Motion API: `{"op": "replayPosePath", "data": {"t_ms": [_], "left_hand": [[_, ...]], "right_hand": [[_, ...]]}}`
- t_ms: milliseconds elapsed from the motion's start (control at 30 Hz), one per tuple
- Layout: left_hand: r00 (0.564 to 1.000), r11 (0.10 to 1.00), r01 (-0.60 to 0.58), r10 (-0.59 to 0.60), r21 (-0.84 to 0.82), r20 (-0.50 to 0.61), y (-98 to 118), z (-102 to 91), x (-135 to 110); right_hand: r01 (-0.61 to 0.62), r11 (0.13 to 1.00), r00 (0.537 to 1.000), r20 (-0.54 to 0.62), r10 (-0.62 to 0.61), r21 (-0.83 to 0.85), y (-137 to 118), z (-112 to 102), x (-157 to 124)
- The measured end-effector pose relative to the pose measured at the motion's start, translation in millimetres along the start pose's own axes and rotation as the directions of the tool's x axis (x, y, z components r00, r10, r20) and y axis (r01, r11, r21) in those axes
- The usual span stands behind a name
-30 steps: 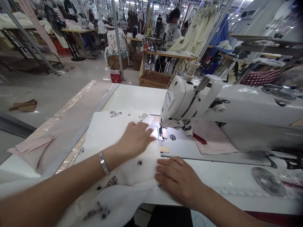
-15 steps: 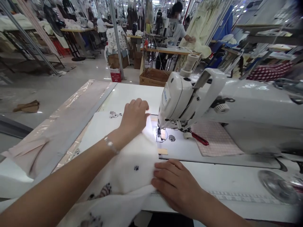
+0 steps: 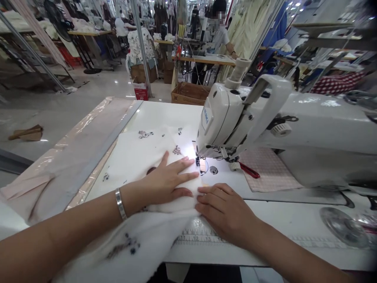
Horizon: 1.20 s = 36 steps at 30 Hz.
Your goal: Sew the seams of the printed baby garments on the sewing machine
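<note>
White fabric (image 3: 132, 151) with small animal prints lies across the sewing table, its lower part bunched toward the front edge. My left hand (image 3: 167, 182) rests flat on it, fingers spread, fingertips just left of the presser foot (image 3: 198, 161). At the fabric's right edge, my right hand (image 3: 225, 212) has its fingers together on the border; its thumb is hidden beneath. The sewing machine (image 3: 220, 114) stands above and to the right, with its lamp lighting the needle area.
Behind the needle lies pink checked cloth (image 3: 269, 169) with a red-handled tool (image 3: 249, 170). A ruler strip (image 3: 203, 238) runs along the front edge. Plastic-covered pink material (image 3: 85, 137) is at left. A cardboard box (image 3: 190, 93) and a co-worker (image 3: 219, 37) are beyond the table.
My left hand has come down from a raised, bent-finger pose and flattened on the fabric, nearer me. The fabric's far part is now spread out. My right hand stays at the edge, slightly farther forward.
</note>
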<state>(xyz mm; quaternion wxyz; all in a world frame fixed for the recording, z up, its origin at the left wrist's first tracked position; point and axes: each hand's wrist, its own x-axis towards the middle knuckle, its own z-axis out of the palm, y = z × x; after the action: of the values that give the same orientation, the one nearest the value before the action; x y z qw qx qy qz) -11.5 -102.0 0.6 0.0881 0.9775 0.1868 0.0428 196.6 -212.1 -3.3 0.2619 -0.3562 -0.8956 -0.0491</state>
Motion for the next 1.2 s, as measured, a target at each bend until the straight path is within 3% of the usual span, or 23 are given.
{"op": "replayPosePath", "data": {"t_ms": [367,567,700,1200], "left_hand": [[0.998,0.998,-0.06,0.06,-0.003,0.004,-14.5,-4.7,11.0],[0.999,0.999,-0.012,0.01,-0.039,-0.052,12.1,-3.9,9.3],[0.99,0.993,-0.075,0.063,-0.095,-0.123,24.5,-0.3,1.7],[0.967,0.974,-0.185,0.157,-0.13,-0.203,-4.8,-1.8,9.8]], "right_hand": [[-0.024,1.0,0.999,-0.029,0.024,0.015,4.4,5.2,0.3],[-0.024,1.0,0.999,-0.046,0.025,0.015,2.9,2.5,1.4],[-0.034,0.999,0.999,0.004,0.034,0.01,2.9,2.3,0.8],[-0.044,0.998,0.999,-0.016,0.044,-0.04,19.4,10.5,8.1]]}}
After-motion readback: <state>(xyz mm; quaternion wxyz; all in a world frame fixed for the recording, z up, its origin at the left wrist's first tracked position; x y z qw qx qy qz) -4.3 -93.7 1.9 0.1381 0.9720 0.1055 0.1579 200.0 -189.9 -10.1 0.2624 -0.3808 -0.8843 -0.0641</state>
